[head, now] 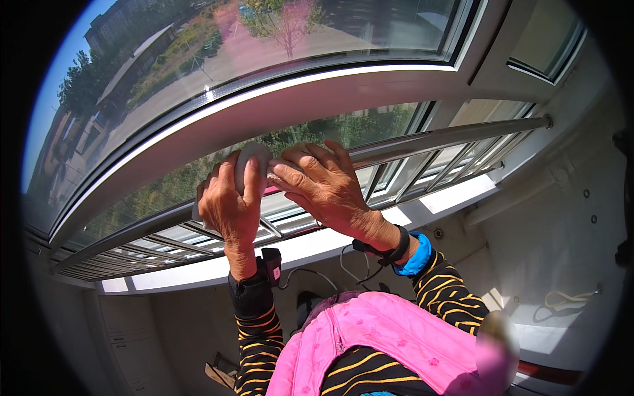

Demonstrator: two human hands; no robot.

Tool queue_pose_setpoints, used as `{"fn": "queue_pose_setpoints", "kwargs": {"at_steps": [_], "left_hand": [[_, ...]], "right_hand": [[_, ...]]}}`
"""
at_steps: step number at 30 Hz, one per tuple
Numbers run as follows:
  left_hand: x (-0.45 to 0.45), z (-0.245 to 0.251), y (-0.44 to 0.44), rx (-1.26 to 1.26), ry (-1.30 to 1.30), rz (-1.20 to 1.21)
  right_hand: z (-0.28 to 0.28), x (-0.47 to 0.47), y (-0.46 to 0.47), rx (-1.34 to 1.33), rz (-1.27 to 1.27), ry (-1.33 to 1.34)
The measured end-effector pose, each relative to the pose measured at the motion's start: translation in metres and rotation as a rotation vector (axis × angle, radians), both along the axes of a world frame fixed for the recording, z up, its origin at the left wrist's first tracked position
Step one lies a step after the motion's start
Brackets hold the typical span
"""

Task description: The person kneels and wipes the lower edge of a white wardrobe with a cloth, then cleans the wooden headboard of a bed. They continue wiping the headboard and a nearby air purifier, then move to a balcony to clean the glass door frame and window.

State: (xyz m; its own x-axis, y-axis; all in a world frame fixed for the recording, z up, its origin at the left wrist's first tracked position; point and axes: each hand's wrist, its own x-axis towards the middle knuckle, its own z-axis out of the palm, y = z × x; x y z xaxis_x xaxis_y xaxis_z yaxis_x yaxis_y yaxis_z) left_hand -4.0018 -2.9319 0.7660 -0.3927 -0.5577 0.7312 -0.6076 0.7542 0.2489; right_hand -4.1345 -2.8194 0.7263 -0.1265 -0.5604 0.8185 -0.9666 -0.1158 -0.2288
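A grey cloth is bunched over the top bar of a metal window railing. My left hand grips the cloth, fingers curled over it on the far side of the bar. Close by on the right, my right hand bends over the same bar, with a pale edge of the cloth pinched under its fingers. The two hands nearly touch. Under the palms the cloth is mostly hidden. Black straps with thin cables circle both wrists.
Behind the railing stands a framed window, with trees and paving outside. Below runs a sunlit white sill. Cables hang from my wrists. A grey wall with a hanging yellowish loop is at right, white cabinets at lower left.
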Motion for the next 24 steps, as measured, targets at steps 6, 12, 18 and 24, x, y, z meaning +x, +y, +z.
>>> {"fn": "queue_pose_setpoints", "kwargs": {"at_steps": [6, 12, 18, 24], "left_hand": [[0.001, 0.004, -0.001, 0.117, 0.029, 0.023], [-0.002, 0.006, 0.001, 0.21, 0.042, 0.046], [0.001, 0.002, -0.004, 0.093, 0.022, 0.075], [0.002, -0.001, -0.007, 0.005, 0.037, 0.116]], "right_hand": [[-0.017, -0.054, 0.043, -0.101, -0.192, -0.003], [-0.037, -0.153, 0.119, -0.148, -0.492, -0.07], [-0.059, -0.266, 0.173, -0.258, -0.628, -0.028], [-0.091, -0.393, 0.231, -0.181, -0.884, -0.065]]}}
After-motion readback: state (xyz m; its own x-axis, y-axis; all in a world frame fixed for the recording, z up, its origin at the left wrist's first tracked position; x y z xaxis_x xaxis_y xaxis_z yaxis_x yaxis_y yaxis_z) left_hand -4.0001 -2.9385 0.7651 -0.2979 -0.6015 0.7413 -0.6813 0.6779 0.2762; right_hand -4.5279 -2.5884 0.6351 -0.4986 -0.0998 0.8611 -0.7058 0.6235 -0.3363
